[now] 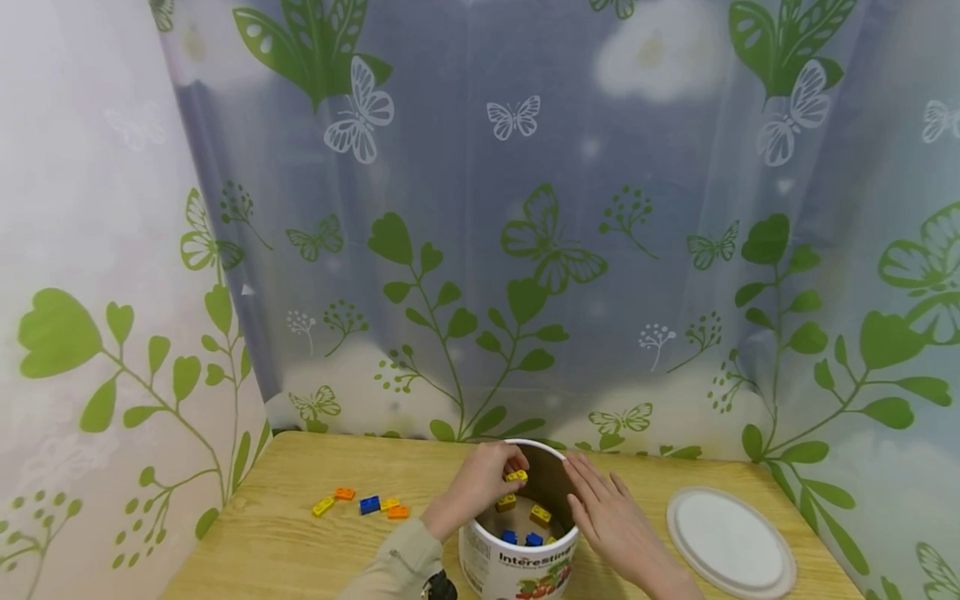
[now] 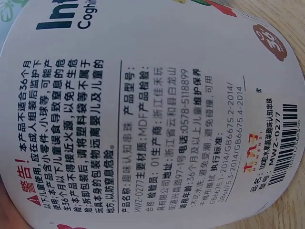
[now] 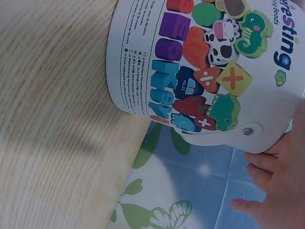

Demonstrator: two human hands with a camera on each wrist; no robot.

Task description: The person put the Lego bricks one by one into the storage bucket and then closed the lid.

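A white printed bucket (image 1: 517, 571) stands upright on the table. My left hand (image 1: 472, 483) reaches over its left rim and pinches a yellow toy brick (image 1: 517, 476) inside the mouth. Below it, a few yellow bricks (image 1: 540, 515) and blue bricks (image 1: 533, 540) lie in the bucket. My right hand (image 1: 618, 521) rests with extended fingers against the right side of the rim. In the right wrist view, the fingers (image 3: 267, 164) touch the bucket near its top, beside the handle joint. The left wrist view is filled by the bucket's label (image 2: 157, 143).
On the table's left side lie two orange bricks (image 1: 344, 493), two yellow bricks (image 1: 323, 507) and a blue brick (image 1: 370, 505). A round white lid (image 1: 731, 542) lies to the right of the bucket. A patterned curtain (image 1: 465, 250) hangs behind the wooden table (image 1: 262, 550).
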